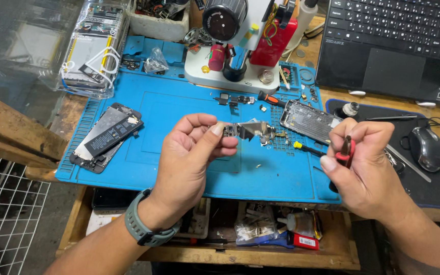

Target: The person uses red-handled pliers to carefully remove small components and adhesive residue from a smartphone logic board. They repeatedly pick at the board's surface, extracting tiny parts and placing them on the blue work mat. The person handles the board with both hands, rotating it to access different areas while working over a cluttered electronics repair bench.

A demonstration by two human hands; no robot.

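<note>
While the opened phone body [107,137] lies at nine o'clock and the bare rear shell [309,120] at two, the left hand [192,153] pinches the removed circuit board [248,130] mid-mat and the right hand [365,163] grips a red-handled screwdriver [346,150], so disassembly looks well advanced.

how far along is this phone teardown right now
Done: the phone is apart, its screen half with the battery lying left on the blue mat and the bare metal rear housing to the right. In hand: the left hand pinches a small circuit board; the right hand grips a red-handled tool. Left: everything remains unassembled, loose parts scattered.
</note>
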